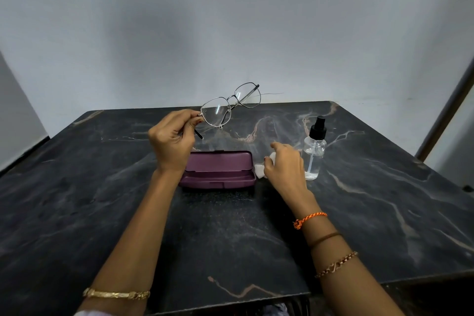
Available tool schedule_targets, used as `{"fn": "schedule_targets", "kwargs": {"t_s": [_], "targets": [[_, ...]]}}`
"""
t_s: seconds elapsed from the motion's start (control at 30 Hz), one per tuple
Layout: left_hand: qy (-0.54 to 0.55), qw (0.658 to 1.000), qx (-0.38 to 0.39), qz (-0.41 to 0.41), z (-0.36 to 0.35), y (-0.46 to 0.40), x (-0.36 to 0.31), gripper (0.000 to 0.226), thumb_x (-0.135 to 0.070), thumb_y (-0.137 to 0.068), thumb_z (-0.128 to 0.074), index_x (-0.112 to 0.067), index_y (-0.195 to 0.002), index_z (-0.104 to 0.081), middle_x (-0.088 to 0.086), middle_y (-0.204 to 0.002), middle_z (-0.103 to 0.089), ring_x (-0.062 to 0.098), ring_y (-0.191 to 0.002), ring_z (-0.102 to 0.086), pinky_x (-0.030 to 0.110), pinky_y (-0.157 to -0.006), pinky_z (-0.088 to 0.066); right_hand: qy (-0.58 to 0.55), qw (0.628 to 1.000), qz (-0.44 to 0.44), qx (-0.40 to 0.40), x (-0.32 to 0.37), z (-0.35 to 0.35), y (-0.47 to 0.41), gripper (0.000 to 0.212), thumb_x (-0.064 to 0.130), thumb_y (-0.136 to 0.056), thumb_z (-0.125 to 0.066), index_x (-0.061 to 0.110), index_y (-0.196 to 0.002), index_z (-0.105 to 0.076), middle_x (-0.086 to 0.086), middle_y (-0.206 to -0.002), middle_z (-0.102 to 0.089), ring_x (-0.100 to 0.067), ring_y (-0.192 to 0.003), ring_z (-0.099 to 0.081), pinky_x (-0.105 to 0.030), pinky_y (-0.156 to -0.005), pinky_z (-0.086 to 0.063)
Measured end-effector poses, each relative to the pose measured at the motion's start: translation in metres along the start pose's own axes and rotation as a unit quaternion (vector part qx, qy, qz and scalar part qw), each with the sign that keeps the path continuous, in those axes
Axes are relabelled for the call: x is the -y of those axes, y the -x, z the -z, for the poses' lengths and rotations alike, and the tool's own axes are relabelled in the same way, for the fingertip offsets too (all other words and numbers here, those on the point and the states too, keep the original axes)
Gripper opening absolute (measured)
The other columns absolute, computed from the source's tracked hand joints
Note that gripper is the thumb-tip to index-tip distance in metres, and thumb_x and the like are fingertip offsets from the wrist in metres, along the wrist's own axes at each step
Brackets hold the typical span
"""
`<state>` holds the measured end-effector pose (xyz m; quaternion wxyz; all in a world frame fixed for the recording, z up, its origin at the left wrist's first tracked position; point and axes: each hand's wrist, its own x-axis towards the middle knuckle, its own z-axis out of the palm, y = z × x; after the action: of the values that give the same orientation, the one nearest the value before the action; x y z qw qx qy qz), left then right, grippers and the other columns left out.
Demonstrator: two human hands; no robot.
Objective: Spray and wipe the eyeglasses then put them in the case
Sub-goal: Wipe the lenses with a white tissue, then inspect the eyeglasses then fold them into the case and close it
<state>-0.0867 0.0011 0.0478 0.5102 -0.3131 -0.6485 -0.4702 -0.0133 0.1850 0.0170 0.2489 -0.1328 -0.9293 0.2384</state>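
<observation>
Seen from above, a person's two bare forearms reach over a dark marble-patterned tabletop [359, 213] with pale veins. Their left hand [172, 139] is raised above the table, fingers and thumb pinched on one temple arm of thin metal-framed eyeglasses [230, 104], which hang tilted in the air, lenses clear, beyond an open plum-coloured hard glasses case [218, 169]. That case lies on the table between the hands, lid hinged back, interior showing. Just to its right, the right hand [284, 164] rests low by the table, its fingers curled round a small white wiping cloth [259, 170] that peeks out beside the case. Close beside this hand stands an upright clear spray bottle [314, 151] with a black pump top. Bracelets circle both wrists. Behind the table rises a plain grey wall [230, 20].
</observation>
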Motion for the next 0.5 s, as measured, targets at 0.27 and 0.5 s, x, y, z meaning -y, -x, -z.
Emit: {"fn": "schedule_targets", "kwargs": {"t_s": [0.27, 0.5], "targets": [[0.003, 1.000, -0.008, -0.002, -0.0002, -0.0002, 0.0016, 0.008, 0.015, -0.073, -0.065, 0.012, -0.079, -0.068, 0.011, -0.076, -0.065, -0.006, -0.074, -0.060, 0.009, -0.070, -0.050, 0.052, 0.998, 0.002, 0.022, 0.0016, -0.0013, 0.0016, 0.029, 0.016, -0.089, -0.049, -0.003, -0.110, -0.055, -0.021, -0.108, -0.064, -0.037, -0.100, -0.058, -0.041, -0.082, -0.044], [-0.008, 1.000, -0.022, -0.011, 0.0009, -0.0031, -0.0036, 0.005, 0.011, -0.075, -0.066, 0.013, -0.079, -0.068, 0.017, -0.072, -0.067, 0.015, -0.067, -0.061, 0.011, -0.069, -0.052, -0.094, 0.991, 0.057, -0.076, 0.0043, -0.0014, 0.0017, 0.032, 0.014, -0.089, -0.052, 0.004, -0.119, -0.055, -0.013, -0.119, -0.062, -0.026, -0.112, -0.055, -0.034, -0.094, -0.044]]}}
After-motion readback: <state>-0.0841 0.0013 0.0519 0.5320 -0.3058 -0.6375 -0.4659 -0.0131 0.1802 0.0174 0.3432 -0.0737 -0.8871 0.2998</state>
